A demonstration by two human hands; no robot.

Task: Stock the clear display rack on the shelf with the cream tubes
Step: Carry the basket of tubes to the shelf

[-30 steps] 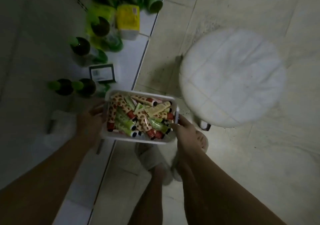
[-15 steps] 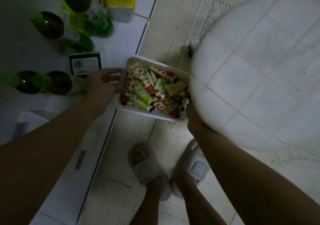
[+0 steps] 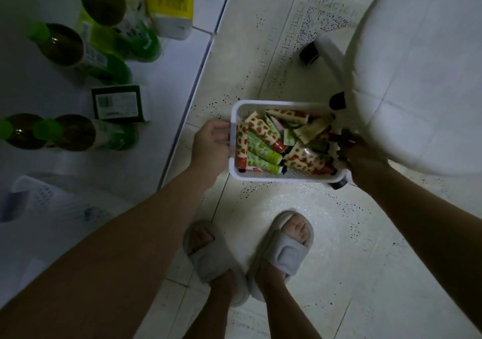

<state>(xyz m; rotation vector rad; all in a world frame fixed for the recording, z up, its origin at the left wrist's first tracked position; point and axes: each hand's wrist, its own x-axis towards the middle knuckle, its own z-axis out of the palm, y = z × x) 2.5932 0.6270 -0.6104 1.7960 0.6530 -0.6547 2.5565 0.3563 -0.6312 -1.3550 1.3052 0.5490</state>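
Note:
A white plastic basket [image 3: 276,104] holds several cream tubes [image 3: 263,143], some cream with red spots, some green. It hangs low over the tiled floor, partly beneath the rim of a white stool. My left hand [image 3: 211,144] grips the basket's left wall. My right hand [image 3: 358,153] holds its right end, in shadow under the stool. A clear perforated rack [image 3: 49,200] lies on the white shelf at lower left, dim and hard to make out.
The round white stool [image 3: 422,72] fills the upper right, its dark-footed legs next to the basket. On the shelf [image 3: 167,103] to the left stand green-capped dark bottles [image 3: 65,43], a yellow pack [image 3: 170,2] and a price tag [image 3: 117,102]. My slippered feet [image 3: 250,257] are below the basket.
The basket has gone down and right, from beside the shelf edge to low by the stool's legs. The view has dipped closer to the floor and stool.

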